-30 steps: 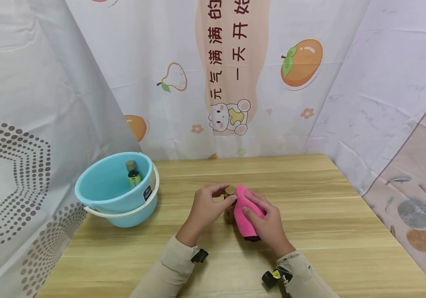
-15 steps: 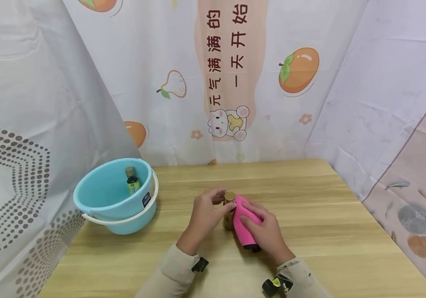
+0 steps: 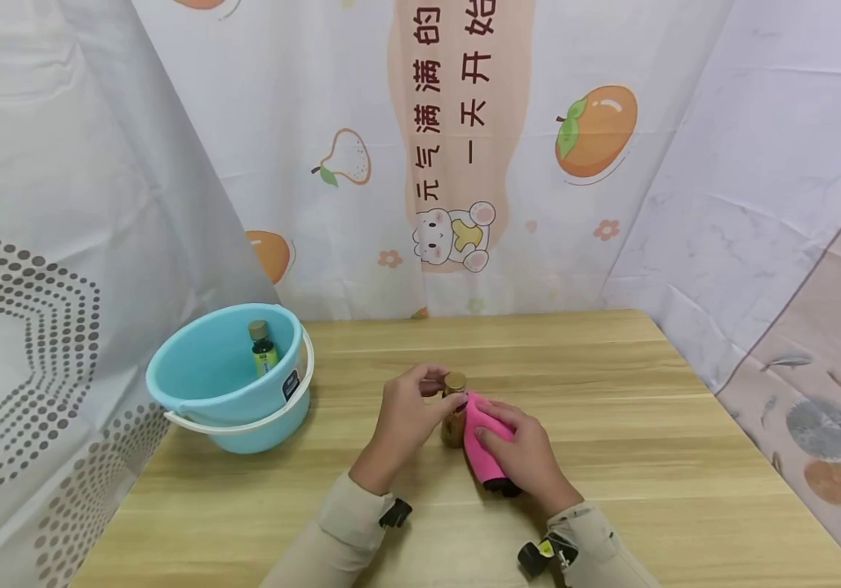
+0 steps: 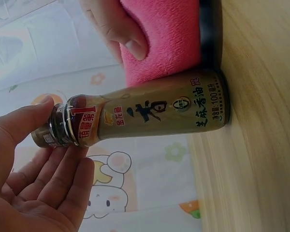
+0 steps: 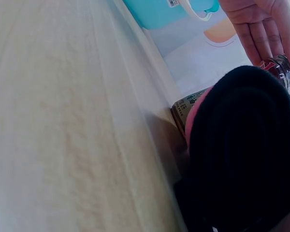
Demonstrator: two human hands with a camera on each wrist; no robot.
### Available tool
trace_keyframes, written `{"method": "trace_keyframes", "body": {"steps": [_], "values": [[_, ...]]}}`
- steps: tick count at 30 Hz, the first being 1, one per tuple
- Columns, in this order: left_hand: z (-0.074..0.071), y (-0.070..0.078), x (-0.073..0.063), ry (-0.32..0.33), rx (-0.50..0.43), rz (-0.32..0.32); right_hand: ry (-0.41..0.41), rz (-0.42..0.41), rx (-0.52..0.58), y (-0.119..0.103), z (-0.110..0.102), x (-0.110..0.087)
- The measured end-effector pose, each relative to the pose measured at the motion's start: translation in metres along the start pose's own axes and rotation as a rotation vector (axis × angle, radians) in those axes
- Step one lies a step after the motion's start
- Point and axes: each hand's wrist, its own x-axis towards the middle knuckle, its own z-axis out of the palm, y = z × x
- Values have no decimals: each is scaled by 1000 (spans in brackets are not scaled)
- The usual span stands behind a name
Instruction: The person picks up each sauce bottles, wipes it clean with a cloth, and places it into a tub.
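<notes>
A small brown bottle of sesame oil (image 4: 150, 112) with a gold cap (image 3: 455, 380) stands upright on the wooden table. My left hand (image 3: 407, 412) pinches its neck between thumb and fingers. In my right hand (image 3: 527, 447) is a folded pink cloth (image 3: 485, 445) with a black end (image 5: 244, 145). The cloth touches the bottle's right side, as the left wrist view shows. From the right wrist camera, the black end hides most of the bottle.
At the left edge of the table (image 3: 648, 392) stands a light blue bucket (image 3: 200, 359) with a white handle (image 3: 244, 427). A dark bottle with a yellow-green label (image 3: 263, 349) leans inside it. A printed curtain (image 3: 362, 82) hangs behind the table.
The right hand and pink cloth have slid slightly down along the bottle. The left hand keeps its hold on the neck. The head view has tilted a little.
</notes>
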Motion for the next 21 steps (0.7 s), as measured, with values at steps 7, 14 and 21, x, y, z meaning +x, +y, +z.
{"method": "trace_keyframes", "body": {"steps": [7,14,21], "values": [[0,1,2,-6,13,10,-1,-1,-48,2,0,1],[-2,1,3,4,56,13,18,-36,-31,1,-1,2],[-3,0,2,-3,60,29,40,-58,59,-2,-1,1]]}}
